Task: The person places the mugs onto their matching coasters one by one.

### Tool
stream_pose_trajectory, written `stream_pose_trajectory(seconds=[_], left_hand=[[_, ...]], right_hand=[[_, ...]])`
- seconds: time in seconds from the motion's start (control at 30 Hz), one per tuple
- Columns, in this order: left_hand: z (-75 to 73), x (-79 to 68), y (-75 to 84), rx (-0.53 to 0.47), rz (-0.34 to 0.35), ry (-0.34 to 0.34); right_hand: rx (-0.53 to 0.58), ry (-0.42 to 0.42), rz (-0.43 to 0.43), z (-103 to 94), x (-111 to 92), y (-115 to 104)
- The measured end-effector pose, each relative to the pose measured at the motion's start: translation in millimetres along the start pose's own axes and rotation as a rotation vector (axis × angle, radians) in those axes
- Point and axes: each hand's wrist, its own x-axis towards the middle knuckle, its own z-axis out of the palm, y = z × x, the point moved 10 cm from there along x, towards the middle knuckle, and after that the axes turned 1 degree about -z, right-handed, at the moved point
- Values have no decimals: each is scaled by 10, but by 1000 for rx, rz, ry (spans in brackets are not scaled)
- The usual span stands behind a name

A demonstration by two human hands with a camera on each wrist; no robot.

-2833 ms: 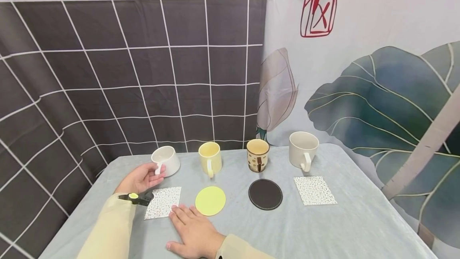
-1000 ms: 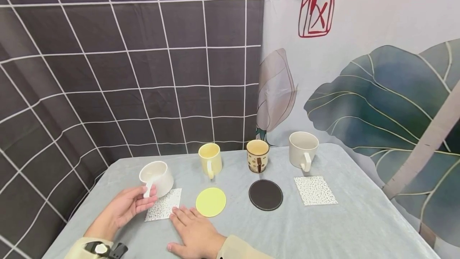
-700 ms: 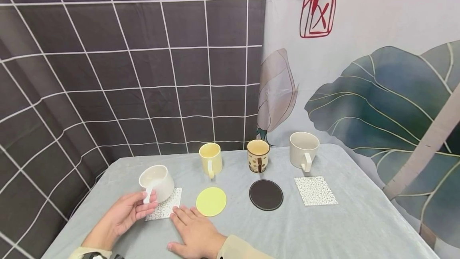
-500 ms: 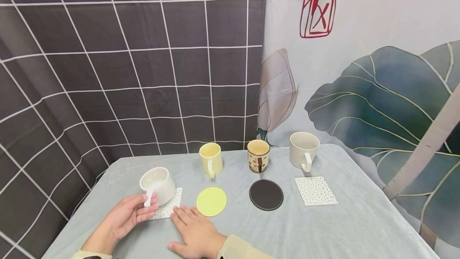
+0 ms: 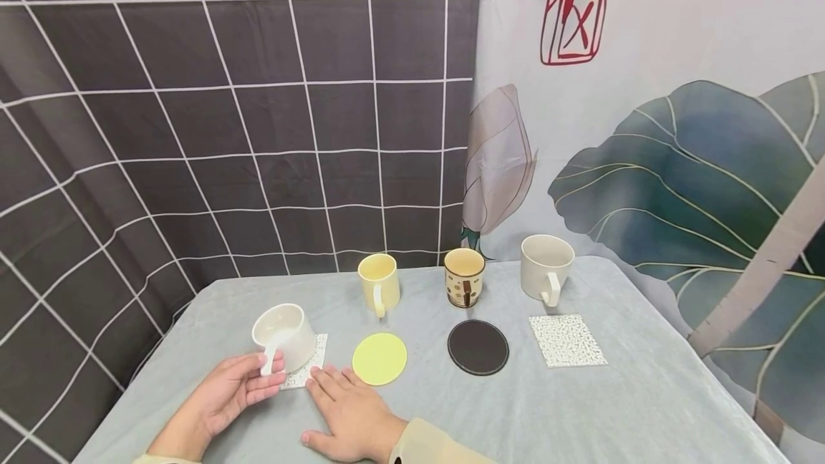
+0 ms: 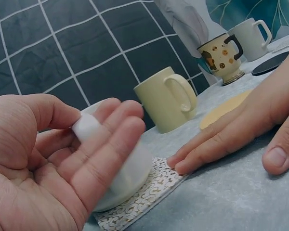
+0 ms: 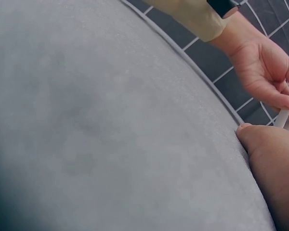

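Observation:
My left hand (image 5: 253,380) pinches the handle of a squat white mug (image 5: 285,336) between thumb and fingers. The mug's base meets a square patterned coaster (image 5: 308,372) at the near left of the table. The left wrist view shows the handle (image 6: 85,128) in my fingers and the mug body (image 6: 131,174) down on the coaster (image 6: 145,199). My right hand (image 5: 348,412) lies flat on the cloth, its fingertips at the coaster's near right corner. The right wrist view shows only grey cloth, my thumb (image 7: 269,163) and the left hand (image 7: 267,72).
Along the back stand a yellow mug (image 5: 379,293), a brown dotted mug (image 5: 464,286) and a white mug (image 5: 546,268). In front of them lie a yellow round coaster (image 5: 379,359), a dark round coaster (image 5: 478,346) and a patterned square coaster (image 5: 567,340). Fabric backdrops hang behind the grey-clothed table (image 5: 580,414).
My left hand has brought the white mug from the back row toward me and down onto the patterned coaster. The right hand has stayed flat in place.

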Motion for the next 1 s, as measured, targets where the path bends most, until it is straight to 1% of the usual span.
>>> stream_pose_trajectory(seconds=[0.07,0.17,0.27,0.33,0.47,0.57,0.63,0.73,0.8,0.87,0.9,1.0], left_hand=[[-2,6,-2,31,-7,-11],[-27,15,-2,119,-16,-13],[-81,20,0,239,-22,29],[-134,17,5,303,-27,83],[-268,-23,26,410,-43,243],[-337,-59,69,481,-40,344],[-363,-75,107,520,-25,403],[-393,-91,159,551,0,494],[-400,-99,184,571,16,539],[-392,-94,198,595,29,552],[-383,-88,196,607,27,545],[-345,-60,170,593,37,499]], right_hand=[[4,-1,0,-6,0,3],[9,-4,1,-13,-4,8],[16,-2,0,-16,-12,12],[26,-2,0,-18,-16,15],[38,8,-1,-36,-21,20],[32,31,-2,-70,-24,19],[27,47,-1,-90,-27,21],[26,61,0,-102,-28,25],[34,71,3,-104,-27,26],[51,88,16,-111,-23,36],[63,100,25,-118,-20,42],[129,141,62,-146,5,75]])
